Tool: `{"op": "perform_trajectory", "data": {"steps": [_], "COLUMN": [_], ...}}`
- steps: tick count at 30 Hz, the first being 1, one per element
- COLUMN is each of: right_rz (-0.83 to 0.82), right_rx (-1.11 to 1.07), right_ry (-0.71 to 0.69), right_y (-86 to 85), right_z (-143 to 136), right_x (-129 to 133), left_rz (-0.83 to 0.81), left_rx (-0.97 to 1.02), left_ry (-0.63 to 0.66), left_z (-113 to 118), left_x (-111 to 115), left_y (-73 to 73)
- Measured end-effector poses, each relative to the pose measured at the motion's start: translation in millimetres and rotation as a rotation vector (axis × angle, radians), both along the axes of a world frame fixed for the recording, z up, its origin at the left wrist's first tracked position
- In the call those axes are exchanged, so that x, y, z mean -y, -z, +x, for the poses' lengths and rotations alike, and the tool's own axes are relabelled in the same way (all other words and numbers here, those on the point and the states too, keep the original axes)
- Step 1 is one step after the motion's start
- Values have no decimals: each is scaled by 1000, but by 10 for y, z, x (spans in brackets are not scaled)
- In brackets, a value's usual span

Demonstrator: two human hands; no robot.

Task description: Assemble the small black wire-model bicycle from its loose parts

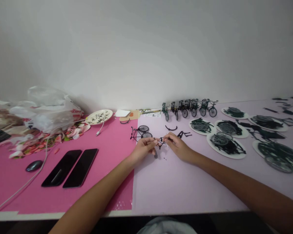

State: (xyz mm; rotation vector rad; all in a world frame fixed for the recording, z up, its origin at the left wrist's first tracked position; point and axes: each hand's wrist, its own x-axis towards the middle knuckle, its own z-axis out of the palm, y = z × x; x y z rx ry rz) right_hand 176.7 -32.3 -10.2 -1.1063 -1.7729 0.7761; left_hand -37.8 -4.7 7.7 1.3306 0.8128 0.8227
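My left hand (144,148) and my right hand (177,146) meet over the pale table, fingertips pinching a small black model-bicycle part (161,143) from both sides. Its exact kind is too small to make out. Just beyond my left hand lie two spoked toy wheels (144,128) and a thin black bicycle frame (134,133). A curved black strip (171,128) rests behind my right hand, with a black forked piece (185,134) to its right. Tiny dark bits (164,159) are scattered in front of the fingers.
Assembled toy bicycles (190,108) stand in a row by the wall. Plates of dark parts (226,154) spread over the right side. To the left lie two black phones (80,169), a mouse (34,165), a white cable (46,152), plastic bags (48,113) and a plate of small pieces (99,117).
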Motion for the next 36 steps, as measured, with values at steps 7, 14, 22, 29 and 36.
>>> {"op": "perform_trajectory", "data": {"steps": [7,14,22,29,36], "right_rz": [-6,-10,2,100,197], "right_rx": [4,26,59,57,97], "right_ry": [10,21,41,61,18], "right_y": [3,50,78,123,97], "right_z": [0,9,24,47,26], "right_x": [-10,-29,-56,-85,-38], "left_rz": [110,168,199,161,134], "left_rx": [-13,-36,-58,-5,-1], "left_ry": [0,1,-10,82,54], "left_z": [11,14,37,-10,29], "left_x": [-10,-5,44,62,87], "left_y": [57,77,51,19,38]}}
